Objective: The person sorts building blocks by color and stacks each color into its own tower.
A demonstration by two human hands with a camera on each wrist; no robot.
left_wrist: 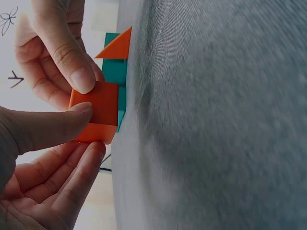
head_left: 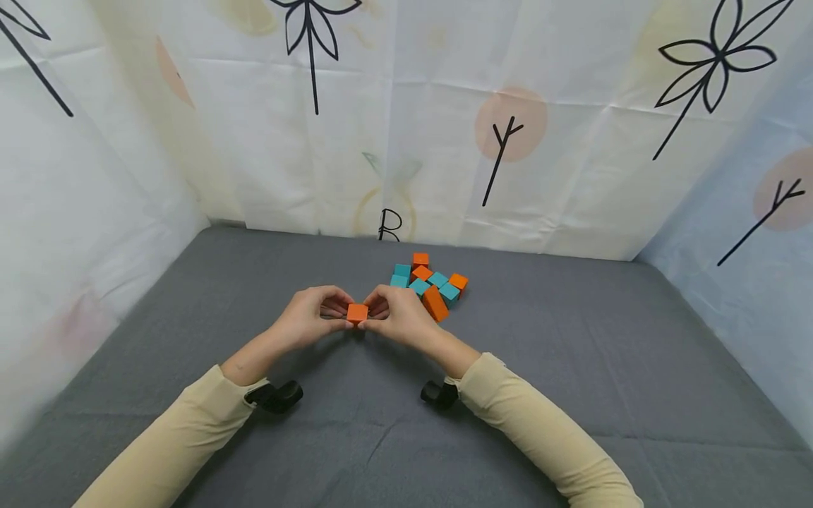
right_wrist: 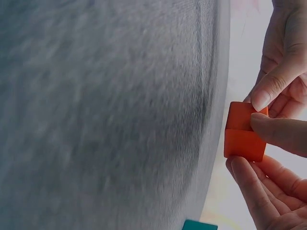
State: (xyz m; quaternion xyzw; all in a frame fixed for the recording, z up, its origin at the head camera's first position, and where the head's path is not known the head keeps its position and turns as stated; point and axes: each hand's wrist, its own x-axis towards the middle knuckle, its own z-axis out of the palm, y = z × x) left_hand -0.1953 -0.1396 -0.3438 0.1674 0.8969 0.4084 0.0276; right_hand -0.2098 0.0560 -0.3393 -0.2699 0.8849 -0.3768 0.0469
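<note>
An orange block (head_left: 357, 314) is pinched between both hands, near the middle of the grey cloth. My left hand (head_left: 310, 317) grips it from the left and my right hand (head_left: 406, 319) from the right. Both thumbs press the face nearest me, and the other fingers curl behind or beside it. The left wrist view shows the same orange block (left_wrist: 103, 105) close up, with two faces visible. Judging by the shadow under it, it seems to be slightly above the cloth, though its underside is hidden.
Just beyond my right hand lies a cluster of orange and teal blocks, among them a tilted orange block (head_left: 435, 303), a teal block (head_left: 449, 293) and a far orange block (head_left: 420, 260). A printed white curtain (head_left: 432, 141) stands behind the grey cloth surface (head_left: 571, 353).
</note>
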